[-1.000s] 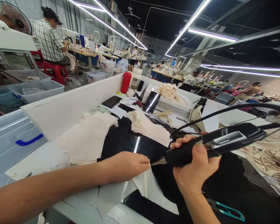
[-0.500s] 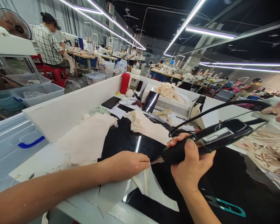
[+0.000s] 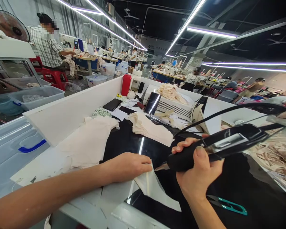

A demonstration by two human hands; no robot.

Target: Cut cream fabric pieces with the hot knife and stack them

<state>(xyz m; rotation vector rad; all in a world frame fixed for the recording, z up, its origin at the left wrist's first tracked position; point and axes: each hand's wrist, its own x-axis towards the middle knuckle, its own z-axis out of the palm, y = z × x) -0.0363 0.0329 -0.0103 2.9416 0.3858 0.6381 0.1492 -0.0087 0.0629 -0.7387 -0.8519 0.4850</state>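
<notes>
Left hand [image 3: 131,167] pinching pale fabric piece [image 3: 157,190]; right hand [image 3: 200,170] wrapped round corded tool [image 3: 228,143], tip eased slightly clear, fabric untouched by it.

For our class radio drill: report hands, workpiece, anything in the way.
Left hand on pale piece. Right hand gripping black handheld tool. Teal snips lie clear of piece.

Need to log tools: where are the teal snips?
In the head view, lower right: the teal snips lie on the black surface, just right of the right forearm.

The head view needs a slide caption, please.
Left hand on pale piece, right hand gripping black tool, snips nearby.
</notes>
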